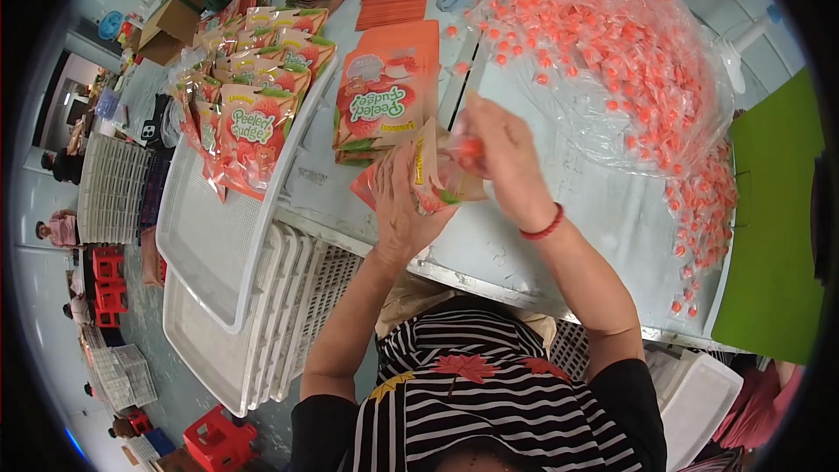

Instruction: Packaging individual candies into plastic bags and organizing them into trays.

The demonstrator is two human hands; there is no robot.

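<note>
1. Striped black-and-white garment (489, 419), bearing leaf motifs, is being worn nearest the camera.
2. Printed pouch (434, 182) is being held at a tilt between both hands, over the near part of the pale table (516, 275).
3. Left hand (402, 211): fingers are being kept extended along the pouch's left side; the pouch is being clasped.
4. Right hand (507, 153): fingers are being kept bent at the pouch's upper right; a red band (544, 224) is being worn at the wrist. One red wrapped piece (471, 148) is being seen at the fingertips, but blurred; whether it is being gripped cannot be told.
5. Stack of flat pouches (384, 92) is being kept on the table, just beyond the left hand.
6. Filled pouches (253, 127) are being held in a white tray (214, 236), at left.
7. Heap of wrapped pieces (629, 61) is being partly covered by clear plastic (568, 122), at right; loose ones are being trailed nearer.
</note>
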